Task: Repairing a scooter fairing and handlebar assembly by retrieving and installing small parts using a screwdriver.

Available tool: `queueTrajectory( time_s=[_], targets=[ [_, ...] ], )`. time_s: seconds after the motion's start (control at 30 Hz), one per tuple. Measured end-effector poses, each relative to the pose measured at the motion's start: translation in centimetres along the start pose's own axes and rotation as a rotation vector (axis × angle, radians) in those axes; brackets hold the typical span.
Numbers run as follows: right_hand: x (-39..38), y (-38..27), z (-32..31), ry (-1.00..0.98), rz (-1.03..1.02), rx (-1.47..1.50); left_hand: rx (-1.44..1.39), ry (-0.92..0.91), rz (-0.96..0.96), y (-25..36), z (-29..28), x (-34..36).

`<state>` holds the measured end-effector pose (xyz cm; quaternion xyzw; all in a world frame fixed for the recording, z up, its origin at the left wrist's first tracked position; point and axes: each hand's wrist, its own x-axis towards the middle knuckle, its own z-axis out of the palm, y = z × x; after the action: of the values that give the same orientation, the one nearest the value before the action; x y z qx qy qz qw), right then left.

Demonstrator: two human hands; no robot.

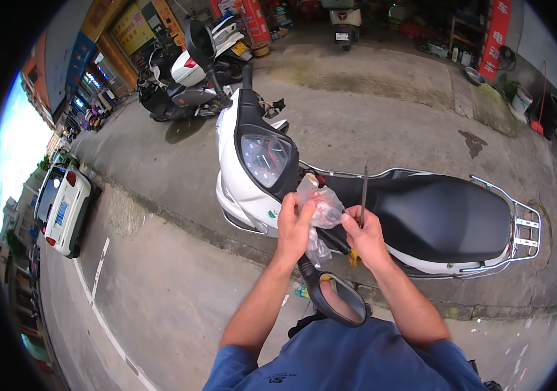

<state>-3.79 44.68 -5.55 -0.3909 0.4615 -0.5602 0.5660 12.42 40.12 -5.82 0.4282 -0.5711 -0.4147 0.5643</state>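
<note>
A crumpled clear plastic bag with red markings (317, 202) is held up by my left hand (294, 225), its fingers closed on it. My right hand (363, 231) grips a long thin metal tool (365, 182), pointing upward, with thumb and fingers at the bag's right side. Both hands are over a white scooter (233, 182), between its dashboard (265, 159) and black seat (441, 215). A second bit of plastic (317, 251) hangs below the bag. The scooter's near mirror (340, 296) is just below my hands.
More parked scooters (193, 78) stand at the upper left, another (343, 26) at the shop entrance. A white car (63, 208) is at the left. A curb (167, 215) runs beside the scooter. Red signs (492, 39), buckets (521, 101) and a metal basin (472, 75) line the right.
</note>
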Motion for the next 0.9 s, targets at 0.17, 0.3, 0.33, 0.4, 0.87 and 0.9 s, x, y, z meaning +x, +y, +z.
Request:
queueTrajectory(
  time_s=[0.17, 0.3, 0.33, 0.4, 0.87, 0.9],
  targets=[
    [0.1, 0.1, -0.8, -0.119, -0.031, 0.047, -0.291, -0.045, -0.203, 1.4, 0.3, 0.4],
    [0.0, -1.1, -1.2, -0.223, -0.020, -0.047, -0.386, -0.136, -0.236, 3.2, 0.3, 0.7],
    [0.0, -1.3, -1.3, -0.233, -0.062, -0.122, -0.299, -0.214, -0.209, 4.0, 0.3, 0.7],
    [0.1, -1.5, -1.4, -0.234, -0.079, -0.155, -0.211, -0.291, -0.183, 4.0, -0.1, 0.9],
    [-0.2, -1.8, 0.0, -0.173, -0.016, 0.013, 0.364, -0.185, 0.085, 3.6, 0.8, -0.1],
    [-0.2, -2.4, 0.2, -0.178, -0.011, 0.006, 0.364, -0.186, 0.085, 4.0, 0.9, -0.2]
  ],
)
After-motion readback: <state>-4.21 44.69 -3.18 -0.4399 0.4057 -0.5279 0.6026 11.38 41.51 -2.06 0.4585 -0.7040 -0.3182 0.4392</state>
